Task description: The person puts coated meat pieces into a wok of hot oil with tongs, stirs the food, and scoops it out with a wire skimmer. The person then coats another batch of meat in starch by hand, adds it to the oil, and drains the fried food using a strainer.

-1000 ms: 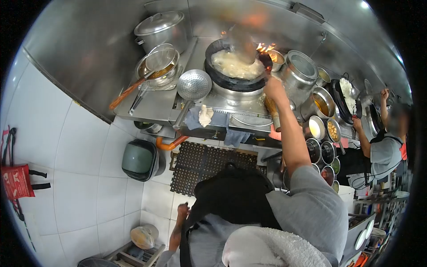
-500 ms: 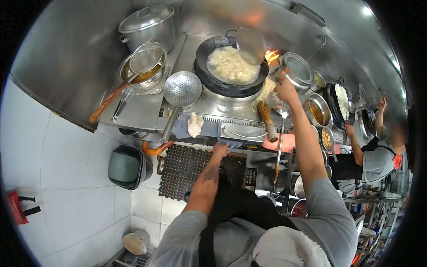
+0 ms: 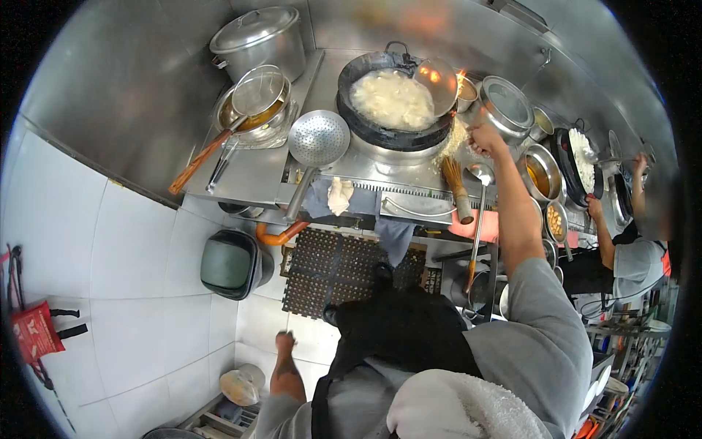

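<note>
My right hand [image 3: 485, 139] is closed at the right side of the wok [image 3: 358, 69]. It appears to hold a round metal utensil [image 3: 437, 86], though the handle is hard to make out. That utensil's disc-shaped head tilts over the wok's right rim and reflects flames. Pale food [image 3: 391, 99] bubbles in foamy liquid inside the wok. Low at my side, well away from the stove, my left hand [image 3: 285, 341] has its fingers curled, with nothing visible in them. A blue-grey cloth [image 3: 395, 240] hangs from the stove's front edge.
Near the wok lie a perforated ladle [image 3: 319, 139], a bamboo brush [image 3: 458, 190] and a long ladle [image 3: 480, 212]. A mesh strainer [image 3: 259, 91] rests over a bowl beside a lidded pot [image 3: 259, 47]. Flames [image 3: 461, 79] rise behind. Another person [image 3: 635, 267] works at the right.
My left hand has left the blue-grey cloth and moved down and back; the cloth now hangs lower. The round utensil head has shifted right over the wok. The view has turned slightly left.
</note>
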The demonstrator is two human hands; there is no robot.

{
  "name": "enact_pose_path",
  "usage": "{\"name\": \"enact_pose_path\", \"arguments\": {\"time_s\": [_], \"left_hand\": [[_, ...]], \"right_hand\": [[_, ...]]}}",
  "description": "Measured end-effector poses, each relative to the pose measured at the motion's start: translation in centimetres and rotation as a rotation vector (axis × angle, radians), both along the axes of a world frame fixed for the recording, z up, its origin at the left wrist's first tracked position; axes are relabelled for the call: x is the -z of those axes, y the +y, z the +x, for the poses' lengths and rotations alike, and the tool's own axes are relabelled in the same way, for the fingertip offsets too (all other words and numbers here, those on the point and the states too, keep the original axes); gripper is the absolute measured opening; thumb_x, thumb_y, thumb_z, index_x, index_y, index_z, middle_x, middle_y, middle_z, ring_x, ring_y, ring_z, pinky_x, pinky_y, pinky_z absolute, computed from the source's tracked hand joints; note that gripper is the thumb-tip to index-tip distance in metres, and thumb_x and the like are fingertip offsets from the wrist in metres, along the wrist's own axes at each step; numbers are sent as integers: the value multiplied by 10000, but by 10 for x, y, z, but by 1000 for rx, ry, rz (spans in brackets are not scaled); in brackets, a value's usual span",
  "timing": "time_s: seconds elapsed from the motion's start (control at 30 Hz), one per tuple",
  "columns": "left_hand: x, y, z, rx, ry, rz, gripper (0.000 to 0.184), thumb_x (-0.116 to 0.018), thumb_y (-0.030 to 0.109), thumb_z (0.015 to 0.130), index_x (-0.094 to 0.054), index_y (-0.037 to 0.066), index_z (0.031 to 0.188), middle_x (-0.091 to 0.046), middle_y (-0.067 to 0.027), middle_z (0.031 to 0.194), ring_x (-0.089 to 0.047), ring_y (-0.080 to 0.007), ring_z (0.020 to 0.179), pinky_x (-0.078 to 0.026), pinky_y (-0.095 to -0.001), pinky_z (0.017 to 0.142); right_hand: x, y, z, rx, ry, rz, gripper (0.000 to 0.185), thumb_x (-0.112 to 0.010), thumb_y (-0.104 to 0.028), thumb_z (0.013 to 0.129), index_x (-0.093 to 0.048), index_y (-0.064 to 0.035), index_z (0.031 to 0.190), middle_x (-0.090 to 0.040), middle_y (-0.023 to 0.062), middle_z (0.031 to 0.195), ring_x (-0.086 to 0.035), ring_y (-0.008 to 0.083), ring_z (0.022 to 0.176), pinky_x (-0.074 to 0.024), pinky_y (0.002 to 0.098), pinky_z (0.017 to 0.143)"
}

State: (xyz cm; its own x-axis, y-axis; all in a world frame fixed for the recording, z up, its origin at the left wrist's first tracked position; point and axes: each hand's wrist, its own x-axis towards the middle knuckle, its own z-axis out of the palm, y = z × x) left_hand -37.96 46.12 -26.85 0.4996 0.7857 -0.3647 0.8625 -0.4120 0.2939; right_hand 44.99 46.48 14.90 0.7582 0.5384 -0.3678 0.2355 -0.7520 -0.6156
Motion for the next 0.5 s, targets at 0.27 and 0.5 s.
{"name": "enact_pose_path", "arguments": {"time_s": [0.27,0.5], "left_hand": [[-29,-73,-73,-812,-144,-656,207,-518,221,844,-547,42,745,-605,-113,673,-625,-210,663,-419,-387,417],[-27,-62,5,-1033,-607,-835,178,-510,229,855,-513,54,889,-607,-125,742,-624,-220,658,-428,-368,434]], "right_hand": [[58,1,-74,127,1025,629,227,-361,2,897,-433,-27,1110,-478,0,757,-323,-3,437,-269,120,320],[33,-40,-113,82,772,615,115,-400,-115,934,-467,-32,891,-411,-20,588,-315,29,389,-227,171,294]]}}
